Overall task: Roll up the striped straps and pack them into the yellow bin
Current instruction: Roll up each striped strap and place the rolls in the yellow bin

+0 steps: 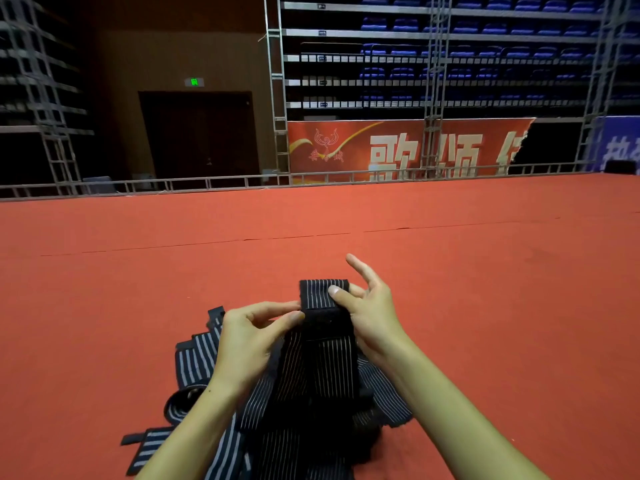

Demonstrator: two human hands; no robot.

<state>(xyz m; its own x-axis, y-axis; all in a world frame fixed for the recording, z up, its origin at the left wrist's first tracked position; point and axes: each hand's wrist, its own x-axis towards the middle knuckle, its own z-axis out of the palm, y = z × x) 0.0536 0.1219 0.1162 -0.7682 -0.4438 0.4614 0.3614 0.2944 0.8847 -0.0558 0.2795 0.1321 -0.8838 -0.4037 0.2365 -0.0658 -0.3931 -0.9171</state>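
I hold one black strap with thin white stripes (323, 294) up in front of me, its top end folded over. My right hand (369, 311) grips that folded end, thumb pressed on the front, index finger sticking out. My left hand (249, 336) pinches the strap's left edge between thumb and fingers. The rest of the strap hangs down into a loose pile of striped straps (204, 362) on the red carpet below my forearms. A yellow bin is nowhere in view.
Red carpet (485, 289) covers a wide stage floor around the pile. A low metal truss rail (207, 183) runs along the stage's far edge, with a red banner (398, 150), scaffolding and blue seats behind it.
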